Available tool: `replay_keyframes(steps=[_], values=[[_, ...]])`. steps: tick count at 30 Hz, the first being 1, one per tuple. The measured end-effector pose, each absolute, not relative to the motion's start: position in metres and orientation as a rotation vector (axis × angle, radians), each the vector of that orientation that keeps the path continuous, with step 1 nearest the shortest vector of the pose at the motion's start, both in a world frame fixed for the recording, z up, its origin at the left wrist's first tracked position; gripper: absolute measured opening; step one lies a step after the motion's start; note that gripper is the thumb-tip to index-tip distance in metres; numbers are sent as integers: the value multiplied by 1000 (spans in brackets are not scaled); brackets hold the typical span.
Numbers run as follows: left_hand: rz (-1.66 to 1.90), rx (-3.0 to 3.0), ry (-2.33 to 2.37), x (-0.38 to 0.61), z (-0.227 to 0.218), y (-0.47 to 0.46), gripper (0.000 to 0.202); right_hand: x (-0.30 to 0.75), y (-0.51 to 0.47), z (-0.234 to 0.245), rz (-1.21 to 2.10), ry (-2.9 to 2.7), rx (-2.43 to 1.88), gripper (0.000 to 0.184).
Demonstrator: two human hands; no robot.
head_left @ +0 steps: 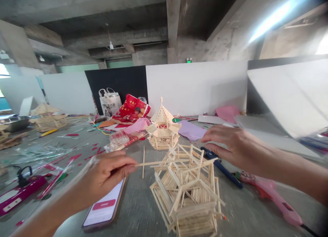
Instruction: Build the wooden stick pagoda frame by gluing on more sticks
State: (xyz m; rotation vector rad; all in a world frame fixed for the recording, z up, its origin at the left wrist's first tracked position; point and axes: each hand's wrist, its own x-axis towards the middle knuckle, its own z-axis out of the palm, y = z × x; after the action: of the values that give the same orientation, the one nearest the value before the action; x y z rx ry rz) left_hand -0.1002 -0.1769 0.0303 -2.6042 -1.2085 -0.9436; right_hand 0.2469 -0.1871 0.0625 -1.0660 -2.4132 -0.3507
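My left hand (110, 170) pinches one end of a thin wooden stick (148, 163), whose far part lies across the top of an unroofed wooden-stick model (189, 202). This many-sided framework stands in front of me, its upper posts and rails open. My right hand (222, 139) hovers beyond its right side, fingers stretched out and thumb apart, with nothing visible in it. Under that hand lies a dark blue long-handled tool (228, 173), partly hidden. A smaller stick pavilion with a pointed roof (162, 126) stands behind the framework.
A lit phone (105, 206) and a loose stick (144, 161) lie left of the framework. A pink glue gun (282, 199) is at right, a magenta power strip (23, 192) at left. Farther back are plastic scraps, a red bag (132, 108) and purple paper (191, 130).
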Motion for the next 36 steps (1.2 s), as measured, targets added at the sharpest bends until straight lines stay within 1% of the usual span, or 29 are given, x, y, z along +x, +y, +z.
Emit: replay_keyframes(steps=[3,6,11,15,25,36], values=[[-781,-2635,-1209,-100,31,-182,29,245,-188,63,-365,-2430,-1052,22],[-735,-2593,-1123,-99,34,-190,26,243,-188,63,-368,-2443,-1048,24],[-811,-2441,-1103,-96,35,-199,29,240,-185,61,-382,-2467,-1041,26],[-801,-2389,-1077,-93,35,-202,28,238,-182,60,-391,-2451,-1014,27],[-736,-2480,-1136,-88,23,-197,24,235,-182,60,-365,-2450,-1027,25],[-794,-2540,-1215,-88,14,-191,22,235,-181,60,-337,-2461,-1029,26]])
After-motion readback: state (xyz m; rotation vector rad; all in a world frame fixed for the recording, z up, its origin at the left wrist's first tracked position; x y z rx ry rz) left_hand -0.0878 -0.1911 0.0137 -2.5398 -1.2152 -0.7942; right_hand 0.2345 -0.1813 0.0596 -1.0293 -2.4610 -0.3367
